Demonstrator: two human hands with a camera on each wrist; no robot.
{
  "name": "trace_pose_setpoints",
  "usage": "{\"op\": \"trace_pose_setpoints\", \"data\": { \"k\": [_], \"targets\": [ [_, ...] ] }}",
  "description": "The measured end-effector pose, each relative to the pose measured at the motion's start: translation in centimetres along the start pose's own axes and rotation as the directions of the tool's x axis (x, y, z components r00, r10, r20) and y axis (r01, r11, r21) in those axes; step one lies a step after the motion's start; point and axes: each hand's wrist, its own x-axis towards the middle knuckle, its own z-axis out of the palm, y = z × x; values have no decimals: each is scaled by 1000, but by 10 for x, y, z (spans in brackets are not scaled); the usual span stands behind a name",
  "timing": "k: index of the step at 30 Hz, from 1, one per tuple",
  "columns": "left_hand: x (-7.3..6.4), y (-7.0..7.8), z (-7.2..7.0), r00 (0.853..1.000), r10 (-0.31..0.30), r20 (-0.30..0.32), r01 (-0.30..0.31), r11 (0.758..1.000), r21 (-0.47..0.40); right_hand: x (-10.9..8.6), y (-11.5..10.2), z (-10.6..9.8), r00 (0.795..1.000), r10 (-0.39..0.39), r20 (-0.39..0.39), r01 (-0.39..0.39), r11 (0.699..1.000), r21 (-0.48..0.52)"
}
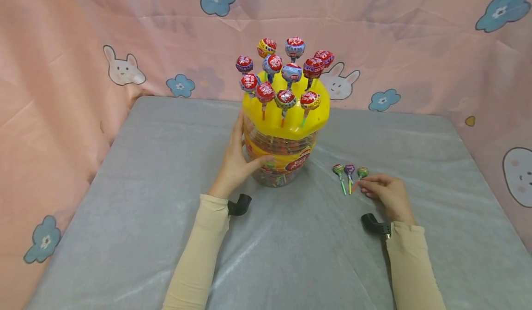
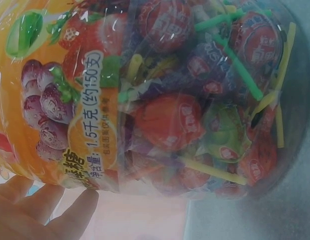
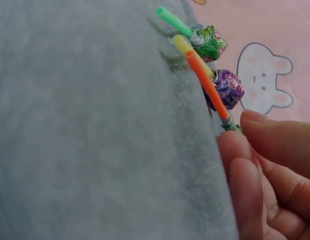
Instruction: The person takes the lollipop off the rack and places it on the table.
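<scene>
A clear plastic candy jar (image 1: 279,155) with a yellow lid (image 1: 272,126) stands upright, and wrapped lollipops show through its wall in the left wrist view. My left hand (image 1: 238,164) grips the jar's left side, thumb across the front label. Several lollipops (image 1: 285,99) stand stick-down in the lid. To the jar's right, a green-wrapped lollipop (image 1: 338,168) with a green stick and a purple-wrapped lollipop (image 3: 227,90) with a yellow stick lie side by side. Beside them, my right hand (image 1: 386,193) pinches a green-wrapped lollipop (image 1: 363,172) with an orange stick (image 3: 207,85); fingers partly hide its head.
A grey cloth covers the table (image 1: 145,171). Behind and at the sides hangs a pink curtain (image 1: 166,33) printed with rabbits and blue flowers. Black camera mounts (image 1: 240,205) jut from both wrists beside the beige sleeves (image 1: 195,259).
</scene>
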Motion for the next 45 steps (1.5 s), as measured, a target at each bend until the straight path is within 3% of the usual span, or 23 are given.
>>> {"op": "trace_pose_setpoints", "data": {
  "k": [10,19,27,31,36,45],
  "targets": [
    [0,1,-1,1000,-15,-4,15,1000,9,-1,-4,-2,999,-43,-9,44,995,91],
    [0,1,-1,1000,-11,-6,11,1000,10,-5,-19,4,992,-85,-91,89,995,37],
    [1,0,0,1000,1,3,-1,1000,7,-19,-45,17,957,-199,-210,224,969,102],
    [0,1,0,1000,-6,6,6,1000,8,-23,-59,25,944,-249,-218,276,955,105],
    [0,1,-1,1000,-14,8,14,1000,1,-24,-81,37,913,-339,-228,374,918,133],
    [-1,0,-1,1000,-18,3,18,1000,10,-22,-127,61,880,-444,-167,468,870,156]
  ]
}}
